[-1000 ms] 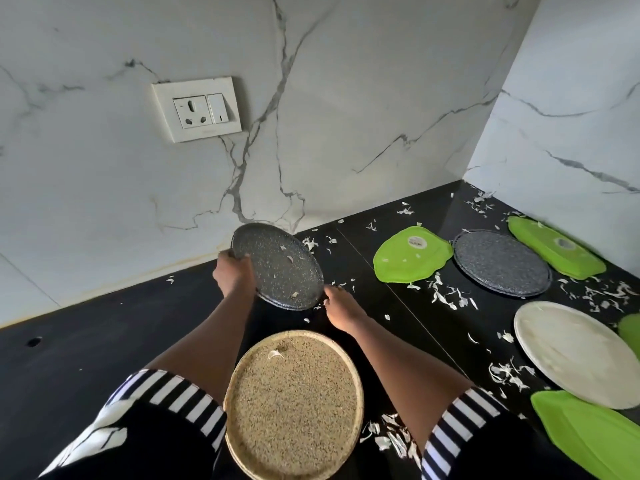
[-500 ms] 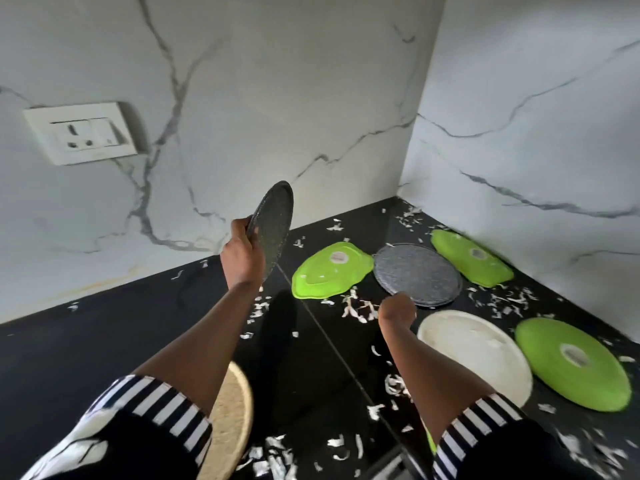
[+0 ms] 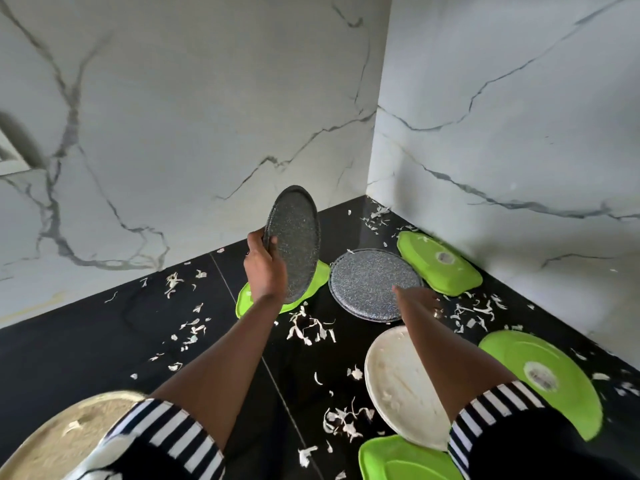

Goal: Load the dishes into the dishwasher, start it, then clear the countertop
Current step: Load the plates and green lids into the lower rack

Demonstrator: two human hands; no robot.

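Observation:
My left hand (image 3: 264, 268) grips a dark grey speckled plate (image 3: 296, 237) by its rim and holds it tilted upright above the black countertop (image 3: 104, 341). My right hand (image 3: 417, 301) reaches out flat over the near edge of a second grey speckled plate (image 3: 370, 284) lying on the counter; I cannot tell whether it touches. A green plate (image 3: 320, 277) lies partly hidden behind the raised plate. A white plate (image 3: 394, 382) lies under my right forearm.
More green plates lie at the far corner (image 3: 438, 263), at the right (image 3: 543, 375) and at the bottom (image 3: 401, 460). A beige speckled plate (image 3: 59, 441) sits at bottom left. White scraps (image 3: 310, 325) litter the counter. Marble walls (image 3: 502, 150) close the corner.
The view has swung right. My left hand carried the raised grey plate to the right, over the green plate. My right hand moved forward to the flat grey plate and its fingers straightened.

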